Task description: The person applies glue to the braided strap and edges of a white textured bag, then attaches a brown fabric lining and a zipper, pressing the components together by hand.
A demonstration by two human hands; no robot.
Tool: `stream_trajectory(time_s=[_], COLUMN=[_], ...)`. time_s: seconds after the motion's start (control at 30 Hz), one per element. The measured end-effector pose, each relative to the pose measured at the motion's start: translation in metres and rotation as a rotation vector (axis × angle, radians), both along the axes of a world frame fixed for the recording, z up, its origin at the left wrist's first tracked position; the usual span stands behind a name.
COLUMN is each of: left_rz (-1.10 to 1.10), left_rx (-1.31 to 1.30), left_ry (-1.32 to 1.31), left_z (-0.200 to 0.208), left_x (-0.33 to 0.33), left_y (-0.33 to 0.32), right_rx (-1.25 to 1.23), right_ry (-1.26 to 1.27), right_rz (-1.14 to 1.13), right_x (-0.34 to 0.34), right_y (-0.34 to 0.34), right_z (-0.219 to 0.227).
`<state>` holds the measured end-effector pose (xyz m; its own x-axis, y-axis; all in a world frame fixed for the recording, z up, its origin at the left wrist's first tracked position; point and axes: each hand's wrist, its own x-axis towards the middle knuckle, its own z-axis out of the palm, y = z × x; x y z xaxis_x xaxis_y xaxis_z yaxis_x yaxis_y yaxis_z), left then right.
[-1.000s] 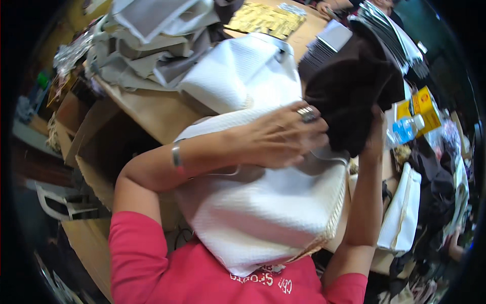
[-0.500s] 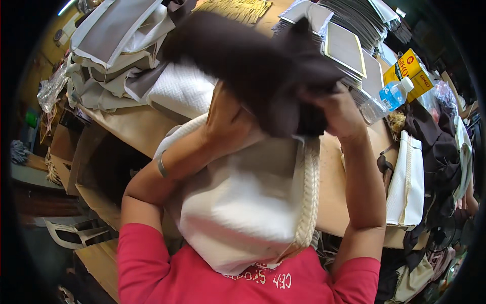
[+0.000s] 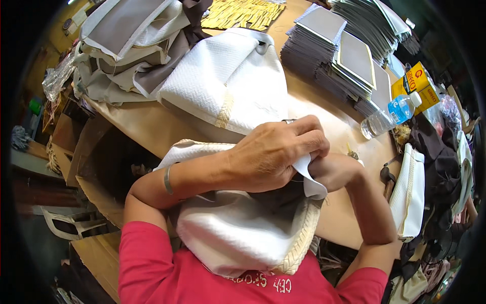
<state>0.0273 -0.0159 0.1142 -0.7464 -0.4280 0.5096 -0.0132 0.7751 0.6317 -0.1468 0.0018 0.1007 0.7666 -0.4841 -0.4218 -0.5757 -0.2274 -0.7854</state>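
A white textured bag with braided cream trim rests against my chest, its mouth turned up toward the table. Inside the mouth, a dark lining shows. My left hand reaches across the bag with fingers bent, pinching its white upper edge. Close against it, my right hand is curled at the same edge; its fingertips are hidden behind the fabric and the left hand. Just beyond my hands, another white textured bag lies on the table.
Grey and white bag pieces are heaped at far left. Stacked grey panels, a water bottle and a yellow tin stand at right. Yellow strips lie at the back. A cardboard box sits left of the table.
The dark fabric that was raised and blurred between my hands is down inside the bag. Both hands have lowered and come together at the bag's edge, uncovering the other white bag.
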Motion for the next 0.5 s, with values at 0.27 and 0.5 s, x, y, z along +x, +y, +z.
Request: stream_trajectory(time_s=[0.27,0.5], left_rz=[0.768,1.124], left_rx=[-0.384,-0.208], left_ry=[-0.487,-0.903], left_z=[0.028,-0.003], left_x=[0.087,0.1], left_y=[-0.105,-0.136], right_rx=[0.419,-0.29], right_ry=[-0.714,-0.276], right_rz=[-0.384,-0.609], right_x=[-0.02,-0.015], right_y=[0.029,0.025], right_z=[-0.045,-0.048])
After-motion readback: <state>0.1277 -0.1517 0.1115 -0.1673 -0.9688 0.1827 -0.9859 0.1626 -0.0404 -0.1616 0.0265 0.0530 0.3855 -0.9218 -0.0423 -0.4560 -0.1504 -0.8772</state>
